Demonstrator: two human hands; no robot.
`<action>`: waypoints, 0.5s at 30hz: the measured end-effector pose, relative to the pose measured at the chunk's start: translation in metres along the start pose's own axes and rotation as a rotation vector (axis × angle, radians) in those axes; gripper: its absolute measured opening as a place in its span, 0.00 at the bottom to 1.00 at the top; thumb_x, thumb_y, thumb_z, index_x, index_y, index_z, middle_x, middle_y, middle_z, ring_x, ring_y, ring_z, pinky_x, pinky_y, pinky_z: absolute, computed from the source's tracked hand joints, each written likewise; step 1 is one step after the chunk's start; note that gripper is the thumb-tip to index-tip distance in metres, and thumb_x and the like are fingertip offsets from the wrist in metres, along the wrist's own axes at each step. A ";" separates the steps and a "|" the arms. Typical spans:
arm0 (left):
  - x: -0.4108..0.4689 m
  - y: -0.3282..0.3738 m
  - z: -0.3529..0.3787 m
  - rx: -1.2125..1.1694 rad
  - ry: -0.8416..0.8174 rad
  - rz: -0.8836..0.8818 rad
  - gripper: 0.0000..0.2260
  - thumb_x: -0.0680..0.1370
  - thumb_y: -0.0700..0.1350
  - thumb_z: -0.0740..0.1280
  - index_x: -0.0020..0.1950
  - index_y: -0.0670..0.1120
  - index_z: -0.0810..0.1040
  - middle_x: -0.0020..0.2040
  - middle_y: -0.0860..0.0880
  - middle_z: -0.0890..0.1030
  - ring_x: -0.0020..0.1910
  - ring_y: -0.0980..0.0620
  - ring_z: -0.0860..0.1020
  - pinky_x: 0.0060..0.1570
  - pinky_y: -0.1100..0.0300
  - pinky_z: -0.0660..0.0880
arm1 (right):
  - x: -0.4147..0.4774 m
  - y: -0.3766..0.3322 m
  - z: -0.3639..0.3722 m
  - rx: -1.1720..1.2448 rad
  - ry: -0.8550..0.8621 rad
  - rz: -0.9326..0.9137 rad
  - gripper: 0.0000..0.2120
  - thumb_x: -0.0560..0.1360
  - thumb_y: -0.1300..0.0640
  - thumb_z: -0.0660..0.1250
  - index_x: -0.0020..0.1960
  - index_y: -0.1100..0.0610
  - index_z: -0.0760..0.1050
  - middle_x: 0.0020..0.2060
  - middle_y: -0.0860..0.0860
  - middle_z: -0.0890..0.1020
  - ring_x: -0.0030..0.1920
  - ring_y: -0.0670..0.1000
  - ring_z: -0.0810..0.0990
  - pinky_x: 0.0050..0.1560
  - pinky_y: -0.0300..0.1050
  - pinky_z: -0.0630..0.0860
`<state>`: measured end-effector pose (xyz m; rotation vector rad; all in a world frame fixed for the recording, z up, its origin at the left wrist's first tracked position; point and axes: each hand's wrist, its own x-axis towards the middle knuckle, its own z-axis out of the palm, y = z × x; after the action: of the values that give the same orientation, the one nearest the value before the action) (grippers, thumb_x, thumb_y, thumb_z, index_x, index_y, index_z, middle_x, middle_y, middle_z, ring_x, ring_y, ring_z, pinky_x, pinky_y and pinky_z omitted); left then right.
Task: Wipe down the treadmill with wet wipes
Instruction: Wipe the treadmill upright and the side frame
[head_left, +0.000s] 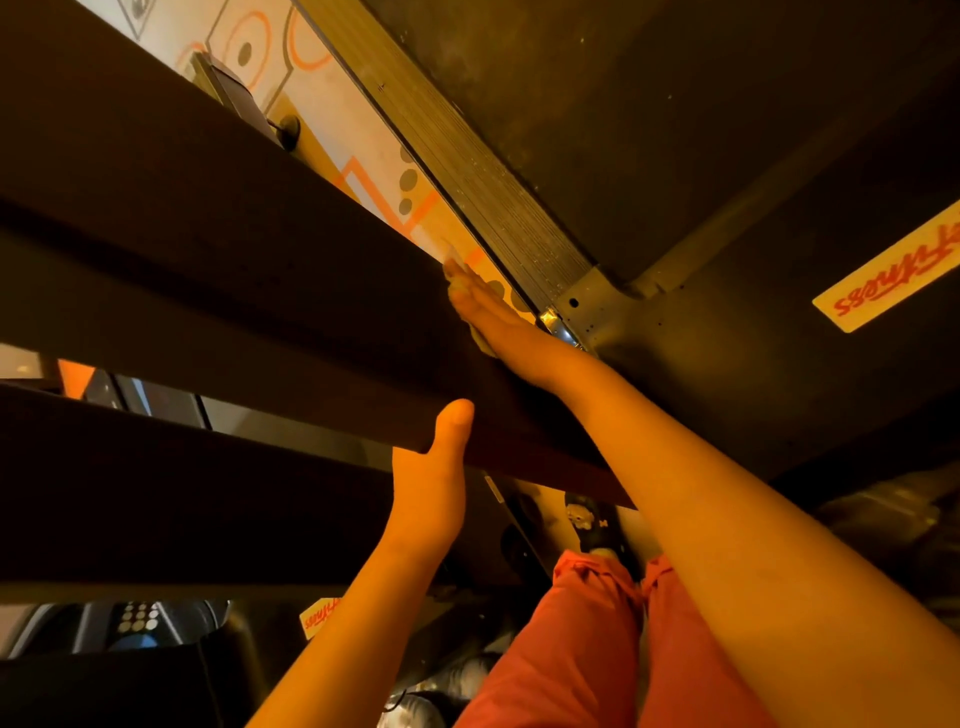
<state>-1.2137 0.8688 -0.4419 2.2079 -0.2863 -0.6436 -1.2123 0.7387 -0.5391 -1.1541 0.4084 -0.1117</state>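
Observation:
A dark treadmill handrail (218, 260) runs diagonally from upper left to lower right. My right hand (491, 317) lies flat along its far edge, pressing a pale wet wipe (480, 340) against the bar; only a sliver of the wipe shows beneath the palm. My left hand (434, 467) grips the same rail from the near side, thumb up over its edge, fingers hidden behind the bar. Beyond lie the black treadmill belt (649, 104) and its ribbed metal side rail (483, 171).
A second dark bar (156, 493) crosses lower left. The black motor cover (779, 338) carries a yellow label (888, 270). The floor (322, 98) has orange and grey markings. My red trousers (582, 649) and a dark shoe (592, 519) show below. A neighbouring machine's console (135, 618) sits bottom left.

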 end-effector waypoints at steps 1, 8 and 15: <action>-0.001 0.002 0.001 0.008 -0.006 -0.007 0.41 0.64 0.60 0.60 0.62 0.26 0.70 0.56 0.28 0.75 0.57 0.32 0.74 0.40 0.60 0.74 | -0.002 0.009 -0.003 0.016 0.006 0.029 0.26 0.83 0.46 0.46 0.79 0.47 0.44 0.79 0.46 0.47 0.78 0.48 0.45 0.77 0.52 0.45; 0.003 -0.002 -0.002 -0.003 -0.049 -0.010 0.25 0.62 0.64 0.64 0.40 0.41 0.69 0.35 0.53 0.69 0.30 0.64 0.72 0.34 0.73 0.68 | -0.034 0.064 -0.014 0.127 0.096 0.283 0.26 0.83 0.45 0.48 0.79 0.46 0.48 0.77 0.52 0.56 0.77 0.53 0.56 0.73 0.47 0.57; 0.005 -0.001 -0.002 -0.028 -0.045 0.023 0.36 0.62 0.64 0.65 0.51 0.33 0.75 0.39 0.49 0.76 0.38 0.62 0.77 0.37 0.73 0.72 | -0.013 0.014 0.000 0.016 0.012 0.094 0.27 0.83 0.45 0.47 0.79 0.48 0.43 0.79 0.50 0.49 0.78 0.51 0.49 0.77 0.55 0.51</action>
<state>-1.2085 0.8694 -0.4434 2.1626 -0.3239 -0.6809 -1.2260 0.7483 -0.5488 -1.1168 0.4709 -0.0399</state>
